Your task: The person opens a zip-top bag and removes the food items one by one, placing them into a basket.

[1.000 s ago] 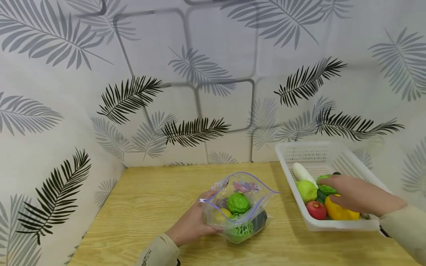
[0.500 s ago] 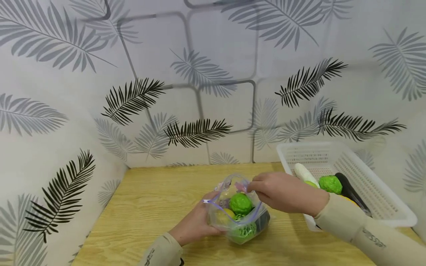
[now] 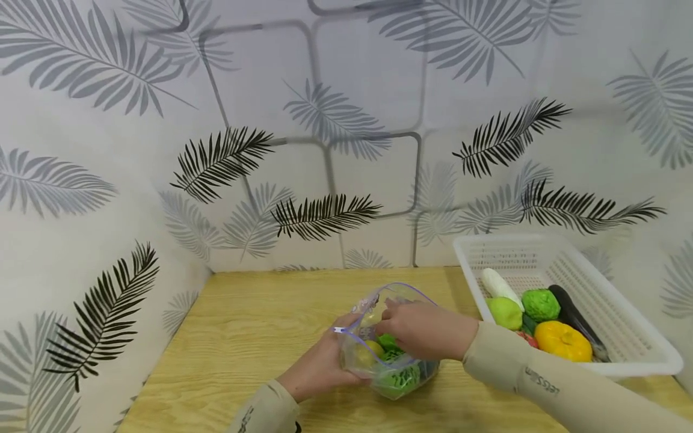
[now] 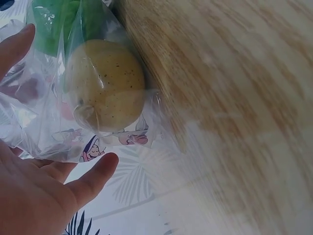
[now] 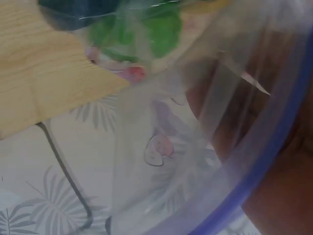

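A clear, purple-rimmed plastic bag (image 3: 375,368) is gripped by the left hand (image 3: 325,364), presumably for steadiness. The right hand (image 3: 425,328) is inserted into it; its grasp cannot be told.

Long beige right sleeve (image 3: 574,394) with dark lettering (image 3: 542,382), beige left sleeve (image 3: 269,409) with dark marking (image 3: 246,419), bare fingers (image 4: 94,180)

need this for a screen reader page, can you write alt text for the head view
A person's left grip holds an open clear zip bag of green and yellow produce on a wood-grain table while the right grip reaches into its mouth. To the right, a white basket holds an eggplant, a white radish and more produce, before a leaf-print backdrop.
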Action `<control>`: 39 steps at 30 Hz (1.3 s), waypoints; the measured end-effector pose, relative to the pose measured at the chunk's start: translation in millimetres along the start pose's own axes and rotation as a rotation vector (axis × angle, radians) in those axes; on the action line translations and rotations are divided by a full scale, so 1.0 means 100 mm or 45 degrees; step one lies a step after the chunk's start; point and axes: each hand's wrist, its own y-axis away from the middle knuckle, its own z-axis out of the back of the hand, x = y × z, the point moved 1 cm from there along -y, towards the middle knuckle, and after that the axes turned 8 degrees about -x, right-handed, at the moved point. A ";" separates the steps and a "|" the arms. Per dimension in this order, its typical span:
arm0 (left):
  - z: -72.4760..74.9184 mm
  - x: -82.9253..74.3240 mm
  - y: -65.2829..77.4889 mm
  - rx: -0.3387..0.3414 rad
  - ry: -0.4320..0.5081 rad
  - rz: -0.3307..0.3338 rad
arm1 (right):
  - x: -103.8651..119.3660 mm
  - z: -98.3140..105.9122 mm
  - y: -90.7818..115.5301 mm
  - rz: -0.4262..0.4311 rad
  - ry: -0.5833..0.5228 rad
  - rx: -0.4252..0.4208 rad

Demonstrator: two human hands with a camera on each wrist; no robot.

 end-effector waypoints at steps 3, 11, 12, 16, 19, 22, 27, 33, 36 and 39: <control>0.00 0.01 -0.02 -0.007 -0.025 -0.030 | -0.05 -0.13 -0.02 -0.019 0.055 0.035; -0.03 0.04 0.00 -0.020 -0.068 -0.068 | -0.14 -0.41 -0.05 -0.029 0.218 0.131; -0.03 0.05 0.00 -0.022 -0.070 -0.072 | -0.14 -0.42 -0.05 -0.027 0.238 0.131; -0.03 0.05 0.02 -0.025 -0.061 -0.065 | -0.15 -0.45 -0.05 -0.044 0.255 0.086; -0.02 0.05 0.03 -0.030 -0.072 -0.075 | -0.15 -0.46 -0.05 -0.061 0.252 0.070; -0.02 0.05 0.02 -0.030 -0.087 -0.085 | -0.16 -0.47 -0.05 -0.074 0.258 0.065; -0.03 0.06 0.00 -0.018 -0.080 -0.094 | -0.18 -0.46 -0.05 -0.090 0.237 0.060; -0.02 0.06 0.00 -0.003 -0.067 -0.092 | -0.18 -0.45 -0.02 -0.057 0.245 0.020; -0.01 0.06 0.00 -0.002 -0.056 -0.100 | -0.17 -0.41 -0.01 -0.051 0.249 -0.042; -0.01 0.06 0.01 -0.009 -0.056 -0.115 | -0.17 -0.35 0.00 -0.069 0.222 -0.104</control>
